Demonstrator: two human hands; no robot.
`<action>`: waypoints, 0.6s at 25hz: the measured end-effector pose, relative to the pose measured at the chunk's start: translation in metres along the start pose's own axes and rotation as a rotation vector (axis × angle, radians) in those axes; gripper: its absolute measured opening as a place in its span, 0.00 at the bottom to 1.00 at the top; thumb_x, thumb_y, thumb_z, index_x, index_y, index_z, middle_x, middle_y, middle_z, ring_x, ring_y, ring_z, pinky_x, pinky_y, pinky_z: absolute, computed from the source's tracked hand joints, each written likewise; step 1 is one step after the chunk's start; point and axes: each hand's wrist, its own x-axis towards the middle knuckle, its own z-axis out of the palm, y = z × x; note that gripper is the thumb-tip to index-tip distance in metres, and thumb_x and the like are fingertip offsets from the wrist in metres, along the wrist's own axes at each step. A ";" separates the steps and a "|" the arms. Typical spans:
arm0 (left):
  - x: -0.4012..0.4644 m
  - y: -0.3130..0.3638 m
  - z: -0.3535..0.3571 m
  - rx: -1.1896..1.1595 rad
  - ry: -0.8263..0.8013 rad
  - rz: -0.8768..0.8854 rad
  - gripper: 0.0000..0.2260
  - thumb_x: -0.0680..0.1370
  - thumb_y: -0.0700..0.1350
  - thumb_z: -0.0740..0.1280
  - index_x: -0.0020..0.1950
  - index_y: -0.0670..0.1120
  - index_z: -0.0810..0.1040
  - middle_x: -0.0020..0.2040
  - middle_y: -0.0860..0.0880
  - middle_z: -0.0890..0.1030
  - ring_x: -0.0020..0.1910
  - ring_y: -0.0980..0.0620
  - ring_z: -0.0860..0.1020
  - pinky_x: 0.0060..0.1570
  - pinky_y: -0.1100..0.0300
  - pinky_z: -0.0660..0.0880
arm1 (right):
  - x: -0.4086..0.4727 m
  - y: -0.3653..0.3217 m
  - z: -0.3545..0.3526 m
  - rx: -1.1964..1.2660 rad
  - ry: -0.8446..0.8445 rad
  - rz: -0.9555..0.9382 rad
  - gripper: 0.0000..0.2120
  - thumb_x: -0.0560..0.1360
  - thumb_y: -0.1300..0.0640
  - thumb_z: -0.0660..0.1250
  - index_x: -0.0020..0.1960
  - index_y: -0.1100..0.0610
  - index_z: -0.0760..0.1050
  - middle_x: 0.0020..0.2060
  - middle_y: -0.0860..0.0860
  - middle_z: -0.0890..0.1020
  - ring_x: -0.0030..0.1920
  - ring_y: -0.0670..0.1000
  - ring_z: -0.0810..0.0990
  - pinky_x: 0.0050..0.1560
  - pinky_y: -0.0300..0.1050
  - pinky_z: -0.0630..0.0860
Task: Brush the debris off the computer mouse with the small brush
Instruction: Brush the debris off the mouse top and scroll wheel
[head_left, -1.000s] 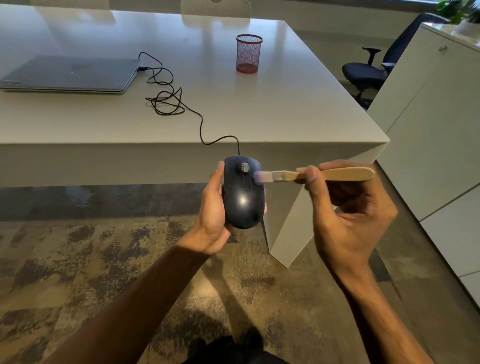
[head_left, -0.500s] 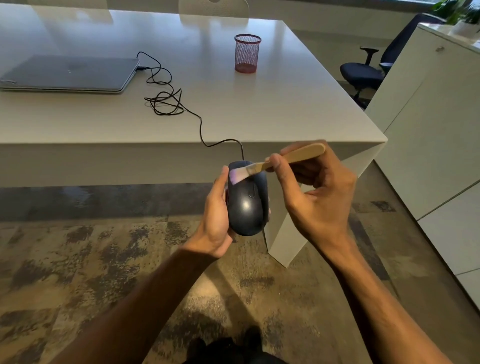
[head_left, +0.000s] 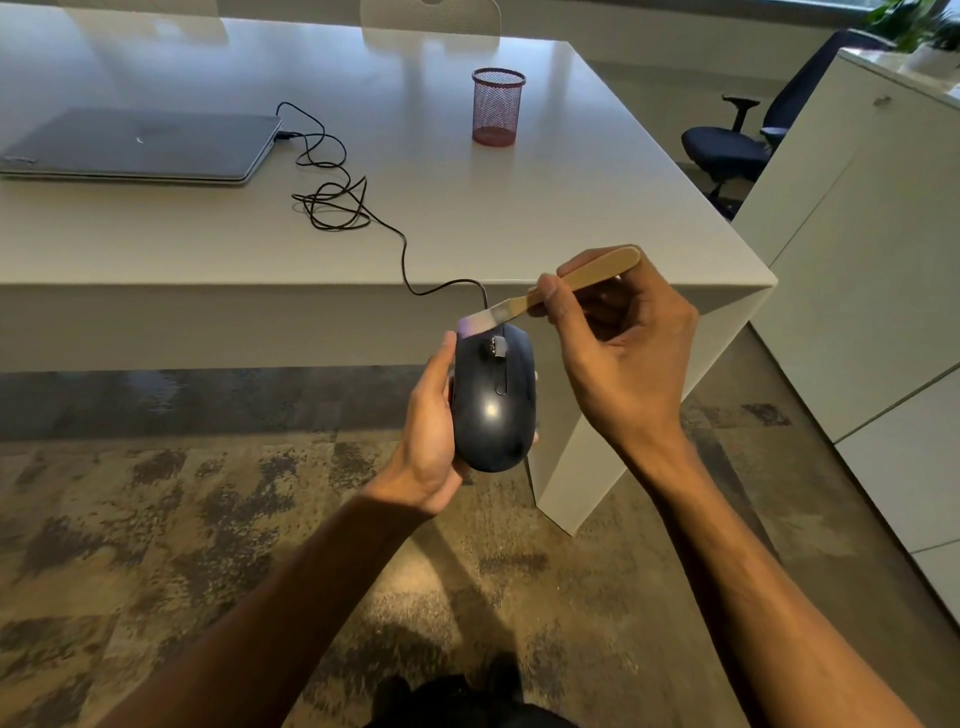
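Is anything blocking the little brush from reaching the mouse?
No, nothing visible is in the way. The right hand holds the brush, whose bristles are at the front top of the mouse, held by the left hand.

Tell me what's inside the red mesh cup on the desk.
Through the mesh, the cup looks empty: no pens rise above its rim, and only its darker red base shows. Anything small lying flat on the bottom could not be made out.

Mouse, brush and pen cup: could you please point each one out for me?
mouse (head_left: 491, 415), head view, on its dark back.
brush (head_left: 597, 270), head view, on its wooden handle.
pen cup (head_left: 497, 111), head view, on its mesh wall.
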 end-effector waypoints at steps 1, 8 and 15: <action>0.000 0.000 0.001 -0.009 -0.003 -0.011 0.29 0.81 0.62 0.52 0.68 0.40 0.74 0.53 0.39 0.80 0.48 0.45 0.81 0.47 0.49 0.78 | 0.001 0.001 0.000 -0.042 0.033 -0.037 0.05 0.77 0.63 0.70 0.51 0.58 0.76 0.41 0.45 0.82 0.42 0.45 0.86 0.48 0.39 0.84; 0.006 0.003 0.002 -0.028 0.023 0.003 0.27 0.83 0.60 0.50 0.58 0.44 0.81 0.49 0.41 0.81 0.43 0.44 0.80 0.46 0.50 0.77 | -0.017 -0.012 -0.004 0.056 0.034 0.026 0.04 0.77 0.63 0.71 0.50 0.59 0.76 0.42 0.49 0.83 0.43 0.49 0.86 0.47 0.43 0.84; 0.013 0.009 0.005 -0.080 0.115 -0.005 0.29 0.82 0.61 0.52 0.69 0.40 0.74 0.67 0.32 0.75 0.66 0.35 0.75 0.66 0.41 0.71 | -0.043 -0.023 -0.007 0.077 0.031 0.064 0.04 0.75 0.61 0.70 0.49 0.58 0.76 0.40 0.45 0.83 0.41 0.44 0.86 0.43 0.32 0.80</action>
